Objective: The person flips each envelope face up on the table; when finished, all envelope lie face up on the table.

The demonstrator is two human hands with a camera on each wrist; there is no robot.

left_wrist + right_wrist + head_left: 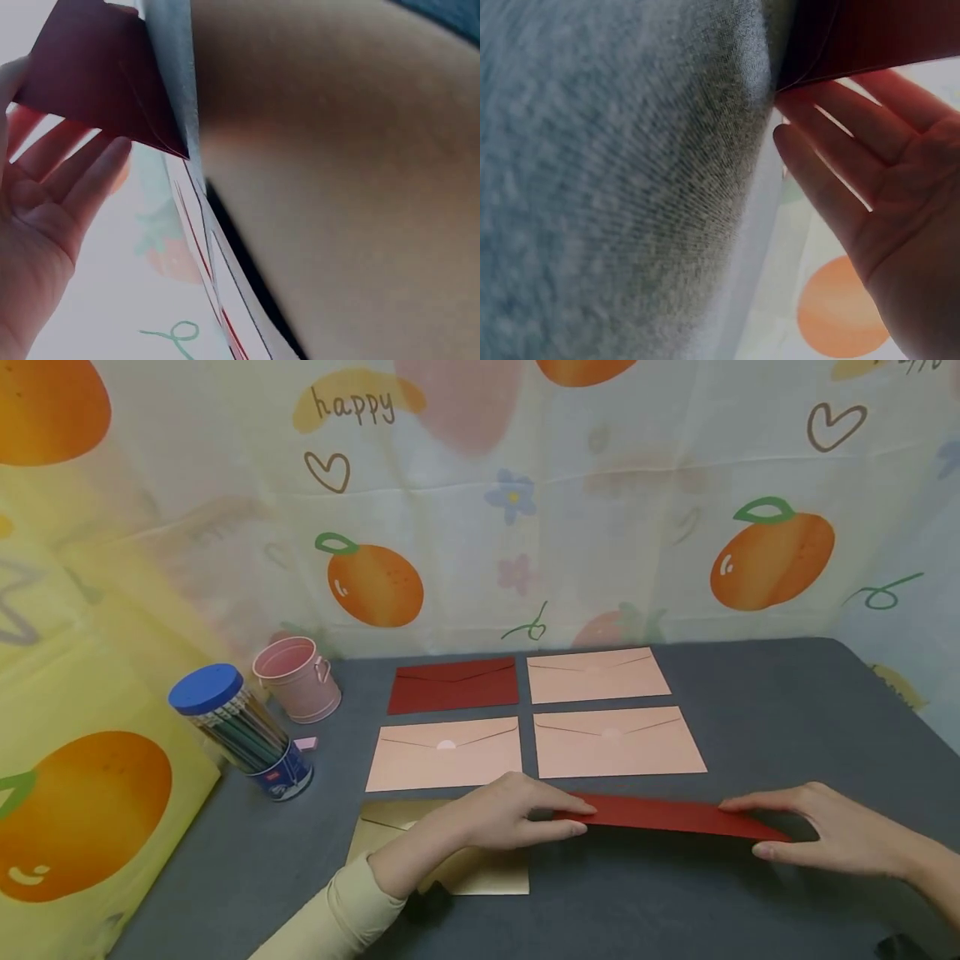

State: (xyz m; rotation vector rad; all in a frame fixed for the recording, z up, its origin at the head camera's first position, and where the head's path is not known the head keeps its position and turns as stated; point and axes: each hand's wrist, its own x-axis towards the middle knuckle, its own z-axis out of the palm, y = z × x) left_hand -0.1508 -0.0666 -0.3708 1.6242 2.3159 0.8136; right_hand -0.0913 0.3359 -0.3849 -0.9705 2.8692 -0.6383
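A red envelope (660,817) is held level just above the dark table, between both hands. At its left end my left hand (510,814) pinches it, thumb below and fingers on top. My right hand (832,831) pinches the opposite end the same way. In the left wrist view the red envelope (97,71) crosses the spread fingers of the left hand (56,195). The right wrist view has a corner of the envelope (885,37) over the right hand's fingers (855,142). Beneath my left forearm lies a gold envelope (495,872), partly covered.
Behind the hands lie a dark red envelope (453,685) and pink envelopes (596,675), (450,768), (618,756) in two rows. A blue-lidded pencil tub (247,735), a pink bucket (300,685) and a small pink block (306,743) stand at left. A printed curtain (562,552) hangs behind.
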